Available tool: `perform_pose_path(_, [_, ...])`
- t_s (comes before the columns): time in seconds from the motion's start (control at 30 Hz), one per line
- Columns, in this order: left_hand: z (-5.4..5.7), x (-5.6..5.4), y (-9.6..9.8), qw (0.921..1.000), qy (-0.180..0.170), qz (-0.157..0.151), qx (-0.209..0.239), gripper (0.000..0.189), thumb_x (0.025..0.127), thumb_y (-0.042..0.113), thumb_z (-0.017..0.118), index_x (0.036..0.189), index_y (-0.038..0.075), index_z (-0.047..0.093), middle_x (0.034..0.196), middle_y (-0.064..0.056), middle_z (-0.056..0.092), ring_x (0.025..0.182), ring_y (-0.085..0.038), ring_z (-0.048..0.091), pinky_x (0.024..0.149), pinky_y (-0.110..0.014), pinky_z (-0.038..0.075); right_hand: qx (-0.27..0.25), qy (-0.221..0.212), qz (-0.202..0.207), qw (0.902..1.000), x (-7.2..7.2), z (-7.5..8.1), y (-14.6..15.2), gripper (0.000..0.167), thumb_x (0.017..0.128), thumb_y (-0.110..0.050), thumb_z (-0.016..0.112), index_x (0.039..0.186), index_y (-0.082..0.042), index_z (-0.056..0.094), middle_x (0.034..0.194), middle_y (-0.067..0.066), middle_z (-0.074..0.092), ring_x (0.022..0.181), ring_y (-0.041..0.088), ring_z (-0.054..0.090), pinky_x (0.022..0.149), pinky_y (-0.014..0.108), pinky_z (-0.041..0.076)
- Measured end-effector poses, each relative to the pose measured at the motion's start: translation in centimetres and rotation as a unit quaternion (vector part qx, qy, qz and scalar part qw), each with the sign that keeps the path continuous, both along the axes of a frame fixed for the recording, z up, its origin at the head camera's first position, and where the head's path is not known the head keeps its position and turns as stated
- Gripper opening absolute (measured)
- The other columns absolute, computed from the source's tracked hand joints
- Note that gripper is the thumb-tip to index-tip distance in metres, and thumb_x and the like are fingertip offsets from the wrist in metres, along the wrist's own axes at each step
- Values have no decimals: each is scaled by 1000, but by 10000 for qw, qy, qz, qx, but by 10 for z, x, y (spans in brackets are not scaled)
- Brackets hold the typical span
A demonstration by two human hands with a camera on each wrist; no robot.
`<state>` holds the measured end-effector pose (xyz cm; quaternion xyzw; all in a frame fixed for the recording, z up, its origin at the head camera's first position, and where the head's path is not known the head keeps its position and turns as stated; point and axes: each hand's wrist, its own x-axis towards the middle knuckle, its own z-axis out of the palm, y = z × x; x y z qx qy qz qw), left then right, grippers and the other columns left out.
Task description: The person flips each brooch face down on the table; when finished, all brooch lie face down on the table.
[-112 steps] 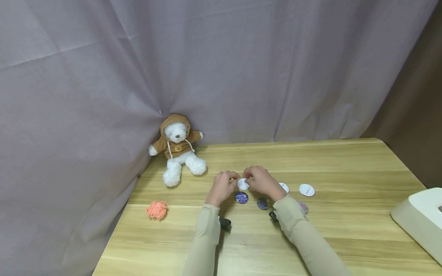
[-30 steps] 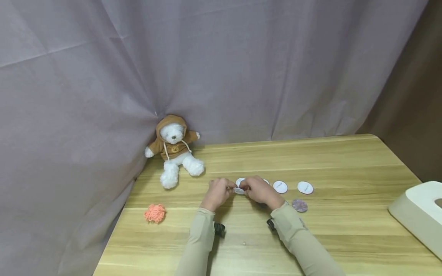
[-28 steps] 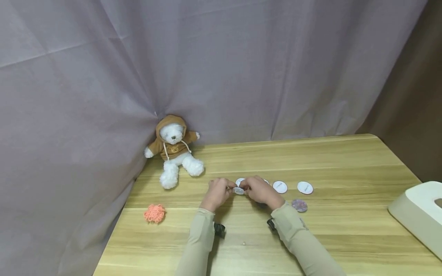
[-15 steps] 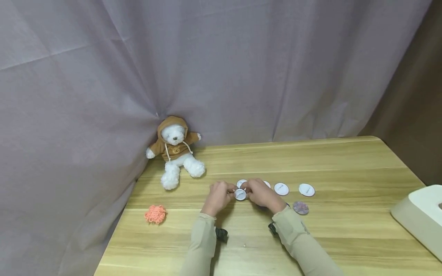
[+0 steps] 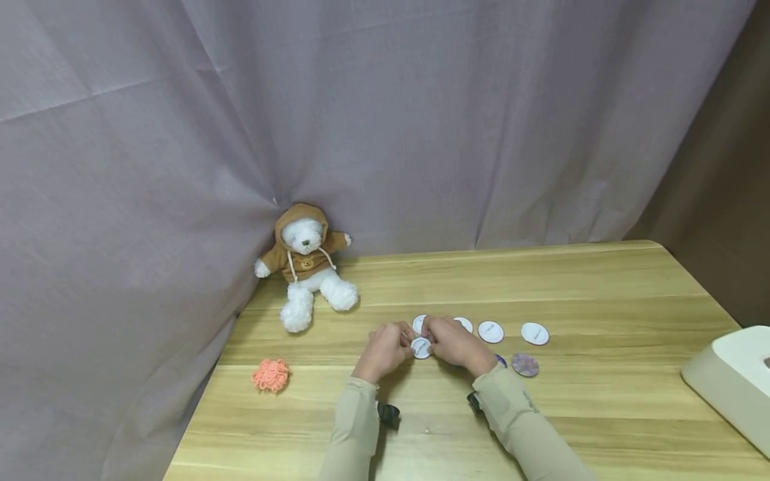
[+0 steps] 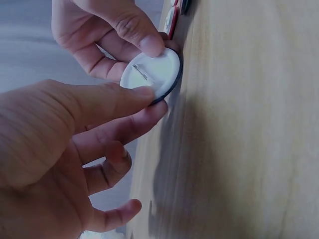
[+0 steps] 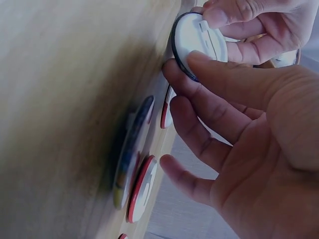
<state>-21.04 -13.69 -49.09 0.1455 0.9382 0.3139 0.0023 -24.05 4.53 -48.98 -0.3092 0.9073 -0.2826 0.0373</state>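
Both hands hold one round pin-back button badge (image 5: 421, 348) low over the table, its white back turned up. My left hand (image 5: 385, 351) pinches its left edge between thumb and fingertips, and my right hand (image 5: 455, 344) pinches the opposite edge. The left wrist view shows the metal pin on the back of the badge (image 6: 162, 69) and its dark rim. Just behind it lies another white-backed badge (image 5: 418, 323), partly covered by the right hand. In the right wrist view, a face-up coloured badge (image 7: 130, 157) lies under that hand, beside a red-rimmed, white-backed badge (image 7: 144, 189).
White-backed badges (image 5: 490, 332) continue in a row to the right, ending with one farther out (image 5: 535, 333). A pale purple badge (image 5: 525, 365) lies in front. A teddy bear (image 5: 307, 264), an orange yarn bundle (image 5: 271, 375) and a white box-like object (image 5: 730, 381) stand around.
Earlier, both hands were at a badge in the back row while a purple one lay face-up in front. Now they hold a badge back-side up, tilted flatter and drawn slightly nearer over the last second.
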Motion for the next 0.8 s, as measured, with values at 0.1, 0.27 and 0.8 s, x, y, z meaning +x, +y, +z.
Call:
perform_pose_path(0.1, [-1, 0, 0, 10000, -63, -24, -51, 17, 81, 4, 79, 91, 12, 70, 75, 4, 72, 81, -15, 67, 91, -59, 43, 121, 2, -51, 9999, 0, 1, 0, 24, 76, 7, 73, 87, -9, 59, 67, -5, 49, 65, 14, 47, 63, 34, 41])
perform_pose_path(0.27, [0, -1, 1, 9998, -105, -55, -130, 16, 81, 5, 79, 91, 13, 69, 80, 2, 74, 82, -15, 68, 88, -53, 45, 216, 172, -60, 9996, 1, 3, 0, 25, 74, 4, 78, 85, -11, 60, 66, -7, 51, 66, 13, 49, 66, 37, 43])
perform_pose_path(0.8, [-2, 3, 1, 9989, -3, -155, -432, 9, 81, 7, 80, 88, 11, 76, 78, 4, 73, 82, -17, 66, 85, -56, 39, 500, 539, -99, 9972, 9, 4, -6, 22, 67, 3, 80, 71, -12, 65, 66, -4, 55, 67, 19, 52, 64, 41, 40])
